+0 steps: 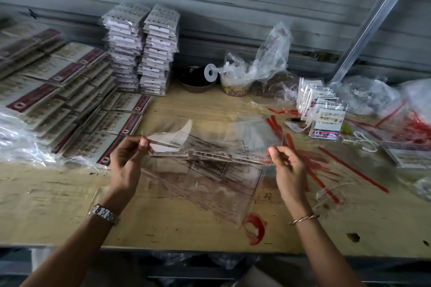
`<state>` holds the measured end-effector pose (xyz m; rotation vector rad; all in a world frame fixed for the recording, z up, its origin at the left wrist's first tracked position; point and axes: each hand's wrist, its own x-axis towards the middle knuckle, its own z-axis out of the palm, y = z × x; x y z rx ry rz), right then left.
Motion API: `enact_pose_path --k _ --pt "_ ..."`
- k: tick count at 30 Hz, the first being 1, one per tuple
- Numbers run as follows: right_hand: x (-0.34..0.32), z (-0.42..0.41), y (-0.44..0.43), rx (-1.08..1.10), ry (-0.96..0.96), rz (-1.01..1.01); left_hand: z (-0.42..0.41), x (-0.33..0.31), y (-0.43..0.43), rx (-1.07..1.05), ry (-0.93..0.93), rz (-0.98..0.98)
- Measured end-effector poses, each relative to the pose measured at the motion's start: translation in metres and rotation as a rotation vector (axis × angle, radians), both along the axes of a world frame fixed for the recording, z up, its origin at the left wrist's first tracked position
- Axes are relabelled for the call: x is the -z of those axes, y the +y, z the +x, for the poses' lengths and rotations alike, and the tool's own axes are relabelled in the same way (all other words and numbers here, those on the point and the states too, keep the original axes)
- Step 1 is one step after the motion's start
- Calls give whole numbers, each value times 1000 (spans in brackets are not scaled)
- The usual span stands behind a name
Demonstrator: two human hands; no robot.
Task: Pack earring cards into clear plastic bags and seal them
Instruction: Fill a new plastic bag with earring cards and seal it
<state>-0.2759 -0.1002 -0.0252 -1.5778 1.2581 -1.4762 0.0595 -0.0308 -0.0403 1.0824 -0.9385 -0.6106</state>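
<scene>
A clear plastic bag is stretched flat a little above the wooden table. My left hand pinches its left edge, where a white flap curls up. My right hand pinches its right edge. Pale card shapes show through the bag, too blurred to read. More clear bags with printed frames lie on the table just below it. Unpacked earring cards with dark red bands are spread in overlapping rows at the left.
Two tall stacks of bagged cards stand at the back. A small group of bagged cards leans at the right among red peel strips. A dark bowl, a tape spool and crumpled plastic sit behind.
</scene>
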Motion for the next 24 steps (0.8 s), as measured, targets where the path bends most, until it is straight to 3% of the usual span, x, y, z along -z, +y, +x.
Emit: enact_pose_path --k 4,7,11,14,18,24 --pt "2 3 2 30 32 -27 -3 0 5 -24 -102 63" --pt "3 6 7 69 74 -79 -7 1 7 -137 -346 113" --pt "7 1 11 152 107 -105 -10 0 11 -271 -502 69" --pt "7 4 14 158 160 -153 -11 1 11 -285 -541 44" --pt "4 8 16 141 54 -79 -10 3 9 -320 -539 27" --pt "-1 -6 19 -119 -114 -52 -12 3 7 -396 -510 28"
